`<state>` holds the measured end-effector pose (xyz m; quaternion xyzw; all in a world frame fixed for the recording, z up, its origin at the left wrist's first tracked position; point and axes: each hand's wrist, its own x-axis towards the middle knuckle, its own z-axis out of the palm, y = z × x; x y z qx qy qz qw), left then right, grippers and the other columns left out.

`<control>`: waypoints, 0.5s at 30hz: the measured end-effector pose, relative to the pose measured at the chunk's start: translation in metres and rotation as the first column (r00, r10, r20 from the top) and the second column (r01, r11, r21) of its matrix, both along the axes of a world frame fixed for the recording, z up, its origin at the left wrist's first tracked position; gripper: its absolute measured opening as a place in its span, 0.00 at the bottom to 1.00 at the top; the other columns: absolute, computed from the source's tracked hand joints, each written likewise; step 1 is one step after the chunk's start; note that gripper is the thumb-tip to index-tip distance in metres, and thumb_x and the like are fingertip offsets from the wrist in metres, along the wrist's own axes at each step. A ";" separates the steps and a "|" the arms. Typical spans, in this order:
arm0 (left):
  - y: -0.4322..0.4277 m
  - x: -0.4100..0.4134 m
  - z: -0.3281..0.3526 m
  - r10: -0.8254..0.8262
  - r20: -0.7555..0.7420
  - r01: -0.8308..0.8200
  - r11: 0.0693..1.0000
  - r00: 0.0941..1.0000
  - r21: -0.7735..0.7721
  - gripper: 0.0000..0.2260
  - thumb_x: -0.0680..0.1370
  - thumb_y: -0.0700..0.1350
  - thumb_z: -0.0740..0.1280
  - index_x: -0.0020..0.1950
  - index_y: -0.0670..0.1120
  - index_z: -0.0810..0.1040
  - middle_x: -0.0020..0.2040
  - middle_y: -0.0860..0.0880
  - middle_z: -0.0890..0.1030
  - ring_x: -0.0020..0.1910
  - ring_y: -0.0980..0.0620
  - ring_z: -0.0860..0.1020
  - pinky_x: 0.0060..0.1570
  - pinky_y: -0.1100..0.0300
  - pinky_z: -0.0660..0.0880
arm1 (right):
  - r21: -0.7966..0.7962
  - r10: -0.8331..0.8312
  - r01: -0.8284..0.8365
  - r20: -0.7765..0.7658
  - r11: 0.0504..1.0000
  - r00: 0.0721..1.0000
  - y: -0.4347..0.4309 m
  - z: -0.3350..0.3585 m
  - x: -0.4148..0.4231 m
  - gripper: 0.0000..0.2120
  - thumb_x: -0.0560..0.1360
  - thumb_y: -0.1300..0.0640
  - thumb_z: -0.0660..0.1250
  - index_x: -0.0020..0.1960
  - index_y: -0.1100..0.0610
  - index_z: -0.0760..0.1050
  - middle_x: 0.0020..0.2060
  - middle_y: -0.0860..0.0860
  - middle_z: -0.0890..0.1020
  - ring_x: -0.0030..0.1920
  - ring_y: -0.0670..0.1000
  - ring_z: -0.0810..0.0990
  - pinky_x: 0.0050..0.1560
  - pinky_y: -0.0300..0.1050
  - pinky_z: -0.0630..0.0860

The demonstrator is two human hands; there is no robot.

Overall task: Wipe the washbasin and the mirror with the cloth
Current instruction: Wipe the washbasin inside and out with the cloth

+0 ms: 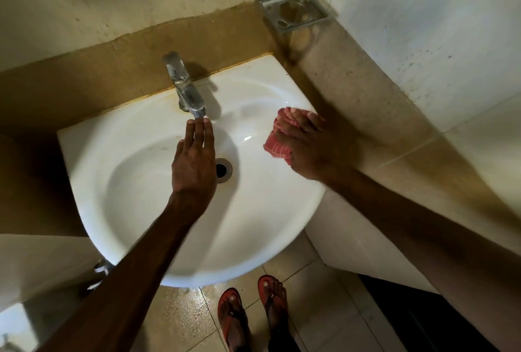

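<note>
A white corner washbasin (135, 188) fills the middle of the view, with a dark drain hole (222, 169) in its bowl. A red folded cloth (277, 137) lies on the basin's right rim. My right hand (307, 148) presses on it with fingers spread flat. My left hand (194, 160) reaches over the bowl with straight fingers, its fingertips just under the spout of the chrome tap (184, 89). No mirror is in view.
A chrome soap holder (293, 9) hangs on the wall at the back right corner. A brown tiled ledge (84, 83) runs behind the basin. Below are a wet tiled floor (180, 320) and my feet in red sandals (253, 312).
</note>
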<state>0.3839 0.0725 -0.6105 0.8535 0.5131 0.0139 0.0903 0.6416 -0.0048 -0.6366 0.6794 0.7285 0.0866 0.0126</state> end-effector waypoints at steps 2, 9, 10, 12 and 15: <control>0.001 0.000 -0.002 -0.002 -0.006 0.002 1.000 1.000 0.015 0.40 0.78 0.34 0.65 0.83 0.42 0.43 0.84 0.45 0.45 0.83 0.44 0.46 0.78 0.49 0.61 | -0.191 -0.017 0.012 -0.025 0.981 1.000 -0.014 0.007 -0.014 0.23 0.75 0.48 0.56 0.63 0.52 0.82 0.65 0.53 0.82 0.70 0.60 0.77 0.72 0.55 0.68; 0.006 0.000 0.000 -0.032 -0.081 0.032 0.999 0.996 0.001 0.41 0.78 0.35 0.66 0.83 0.41 0.43 0.84 0.44 0.45 0.83 0.44 0.47 0.76 0.49 0.64 | -0.336 -0.103 0.080 -0.053 0.939 0.993 -0.011 0.041 0.001 0.24 0.75 0.49 0.69 0.71 0.47 0.76 0.77 0.46 0.72 0.81 0.52 0.62 0.80 0.54 0.47; 0.007 0.000 -0.001 -0.039 -0.094 0.039 0.999 0.995 -0.002 0.42 0.78 0.35 0.67 0.83 0.41 0.42 0.84 0.44 0.45 0.83 0.44 0.47 0.76 0.50 0.64 | -0.307 -0.114 0.090 -0.059 0.948 0.992 -0.013 0.040 0.000 0.24 0.74 0.51 0.71 0.69 0.47 0.78 0.75 0.46 0.74 0.81 0.53 0.64 0.81 0.55 0.51; 0.007 -0.002 -0.001 -0.050 -0.096 0.048 0.999 0.994 -0.015 0.43 0.77 0.35 0.68 0.83 0.41 0.42 0.84 0.44 0.44 0.83 0.44 0.47 0.76 0.50 0.64 | -0.259 -0.091 0.066 -0.087 0.964 0.992 -0.022 0.030 -0.006 0.17 0.71 0.53 0.72 0.59 0.51 0.83 0.64 0.49 0.83 0.73 0.57 0.75 0.76 0.57 0.65; 0.005 -0.007 0.000 -0.057 -0.064 0.054 0.998 0.996 -0.037 0.43 0.76 0.32 0.67 0.83 0.41 0.43 0.84 0.44 0.44 0.83 0.43 0.47 0.74 0.48 0.66 | -0.348 -0.089 0.065 -0.053 0.935 0.995 -0.039 0.035 -0.030 0.16 0.72 0.46 0.59 0.50 0.51 0.82 0.49 0.48 0.84 0.57 0.55 0.81 0.64 0.56 0.72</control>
